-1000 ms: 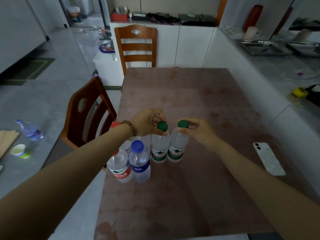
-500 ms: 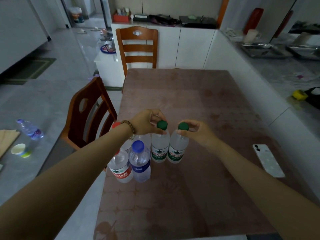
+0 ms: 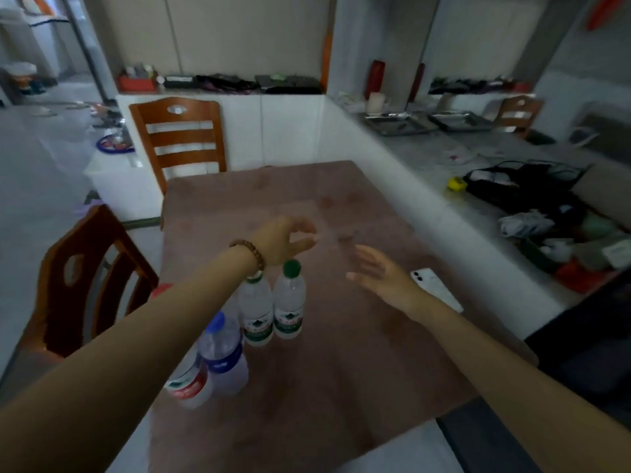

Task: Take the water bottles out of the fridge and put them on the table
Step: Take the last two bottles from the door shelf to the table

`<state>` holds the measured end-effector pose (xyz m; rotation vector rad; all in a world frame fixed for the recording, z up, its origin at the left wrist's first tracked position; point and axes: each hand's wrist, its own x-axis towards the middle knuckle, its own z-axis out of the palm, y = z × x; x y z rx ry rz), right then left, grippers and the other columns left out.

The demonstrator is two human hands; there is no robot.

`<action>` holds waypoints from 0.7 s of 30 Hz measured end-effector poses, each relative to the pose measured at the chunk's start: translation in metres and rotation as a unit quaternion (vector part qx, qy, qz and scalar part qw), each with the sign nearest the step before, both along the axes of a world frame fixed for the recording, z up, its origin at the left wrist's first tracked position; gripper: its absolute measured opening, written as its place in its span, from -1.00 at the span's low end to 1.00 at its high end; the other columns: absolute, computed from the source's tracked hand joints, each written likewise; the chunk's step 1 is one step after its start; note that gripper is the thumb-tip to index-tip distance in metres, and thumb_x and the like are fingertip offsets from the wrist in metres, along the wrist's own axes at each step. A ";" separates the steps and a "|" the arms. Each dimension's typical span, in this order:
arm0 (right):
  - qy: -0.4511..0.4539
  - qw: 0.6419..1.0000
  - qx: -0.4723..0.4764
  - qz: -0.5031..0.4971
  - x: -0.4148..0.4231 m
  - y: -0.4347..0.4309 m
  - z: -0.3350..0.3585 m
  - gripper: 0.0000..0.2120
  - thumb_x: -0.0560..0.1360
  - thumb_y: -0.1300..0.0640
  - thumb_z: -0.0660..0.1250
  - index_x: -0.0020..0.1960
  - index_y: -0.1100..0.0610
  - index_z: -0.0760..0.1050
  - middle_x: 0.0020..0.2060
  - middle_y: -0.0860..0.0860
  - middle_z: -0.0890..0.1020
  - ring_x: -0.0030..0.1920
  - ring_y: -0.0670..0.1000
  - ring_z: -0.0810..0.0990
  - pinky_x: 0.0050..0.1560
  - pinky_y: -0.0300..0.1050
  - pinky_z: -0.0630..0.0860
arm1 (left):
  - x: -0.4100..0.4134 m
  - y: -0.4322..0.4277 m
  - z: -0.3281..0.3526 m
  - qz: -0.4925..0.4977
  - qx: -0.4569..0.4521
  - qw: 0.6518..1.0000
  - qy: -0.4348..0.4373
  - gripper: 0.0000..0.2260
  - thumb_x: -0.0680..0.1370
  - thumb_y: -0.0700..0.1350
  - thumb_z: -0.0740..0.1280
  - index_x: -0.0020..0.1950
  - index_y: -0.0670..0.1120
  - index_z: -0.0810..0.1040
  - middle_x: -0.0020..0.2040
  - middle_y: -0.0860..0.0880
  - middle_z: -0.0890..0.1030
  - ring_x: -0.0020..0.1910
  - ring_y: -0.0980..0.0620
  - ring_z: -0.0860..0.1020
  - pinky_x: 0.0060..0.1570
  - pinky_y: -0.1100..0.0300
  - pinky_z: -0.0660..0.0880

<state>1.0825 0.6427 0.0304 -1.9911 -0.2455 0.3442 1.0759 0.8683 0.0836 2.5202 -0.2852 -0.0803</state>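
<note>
Bottles, four in all, were stood upright on the table: two green-capped bottles side by side just below the left hand's fingers, with a blue-capped bottle and a red-labelled bottle nearer, partly hidden by the left forearm. The left hand was held above them, fingers loosely curled and apart, nothing gripped. The right hand was held flat with fingers spread, clear of the bottles, a phone just beyond it.

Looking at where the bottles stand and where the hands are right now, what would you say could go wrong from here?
The left forearm passes right over the blue-capped bottle and red-labelled bottle, which stand near the table's left edge; a careless pull back might knock them off. The left hand hangs above the two green-labelled bottles and could tip them. The right hand, open, is close to the white phone and might nudge it.
</note>
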 end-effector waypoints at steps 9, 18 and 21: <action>-0.075 0.930 -0.166 -0.320 -0.185 -0.176 0.079 -0.35 0.50 -0.10 0.29 0.50 -0.04 0.10 0.51 -0.05 0.13 0.50 0.01 0.13 0.39 -0.14 0.16 | -0.020 -0.178 0.045 -0.274 -0.026 0.960 -0.050 -0.49 0.54 0.11 0.21 0.44 -0.04 0.25 0.44 -0.05 0.33 0.39 -0.04 0.33 0.32 0.11 0.28; -0.105 0.733 -0.360 -0.567 -0.511 -0.185 0.163 -0.31 0.46 -0.10 0.35 0.49 0.03 0.15 0.50 0.02 0.20 0.49 0.00 0.20 0.41 -0.24 0.12 | -0.250 -0.351 0.106 -0.565 -0.115 0.812 -0.087 -0.43 0.53 0.16 0.17 0.48 -0.01 0.14 0.48 -0.03 0.24 0.44 -0.03 0.23 0.37 0.07 0.25; -0.100 0.652 -0.413 -0.628 -0.622 -0.164 0.192 -0.32 0.47 -0.07 0.35 0.49 0.04 0.16 0.50 0.02 0.21 0.49 0.02 0.19 0.47 -0.12 0.13 | -0.369 -0.380 0.139 -0.645 -0.180 0.735 -0.108 -0.45 0.54 0.16 0.17 0.47 0.00 0.15 0.47 -0.01 0.24 0.44 -0.01 0.22 0.36 0.08 0.25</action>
